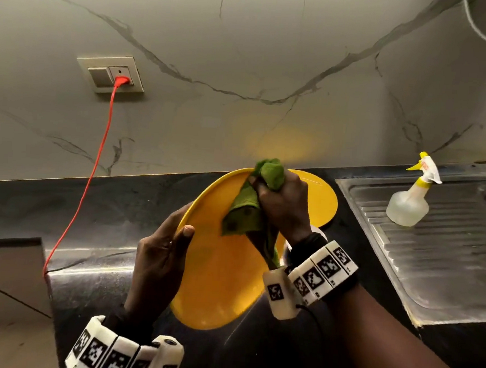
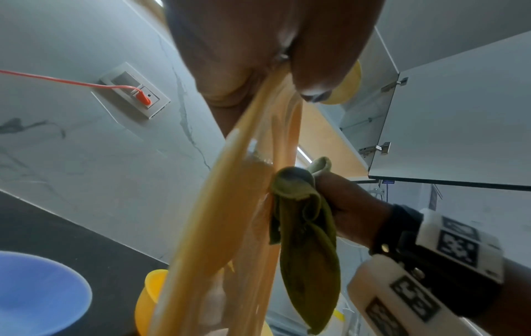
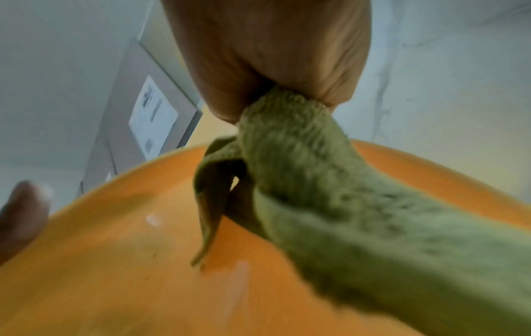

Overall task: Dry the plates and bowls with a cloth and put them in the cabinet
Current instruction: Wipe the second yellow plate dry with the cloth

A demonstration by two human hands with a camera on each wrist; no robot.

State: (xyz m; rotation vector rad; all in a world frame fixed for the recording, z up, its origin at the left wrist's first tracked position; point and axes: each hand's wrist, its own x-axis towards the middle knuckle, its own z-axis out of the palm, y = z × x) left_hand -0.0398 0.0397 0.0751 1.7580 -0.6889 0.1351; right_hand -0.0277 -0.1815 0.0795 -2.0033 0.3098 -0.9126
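A yellow plate (image 1: 218,282) is held tilted above the black counter. My left hand (image 1: 180,232) grips its left rim, thumb on the face and fingers behind. My right hand (image 1: 280,203) clutches a bunched green cloth (image 1: 243,212) and presses it against the plate's upper part, one end hanging down. In the left wrist view the plate (image 2: 218,227) shows edge-on with the cloth (image 2: 310,250) on its right side. The right wrist view shows the cloth (image 3: 344,204) over the plate (image 3: 115,272), with my left thumb (image 3: 23,209) at the rim.
A second yellow plate (image 1: 324,200) lies behind on the counter (image 1: 106,212). A blue bowl (image 2: 37,295) and a yellow bowl (image 2: 149,293) sit below. A spray bottle (image 1: 408,205) stands on the steel drainboard (image 1: 444,267). A red cable (image 1: 95,160) hangs from the wall socket. The overhead cabinet door (image 2: 459,125) stands open.
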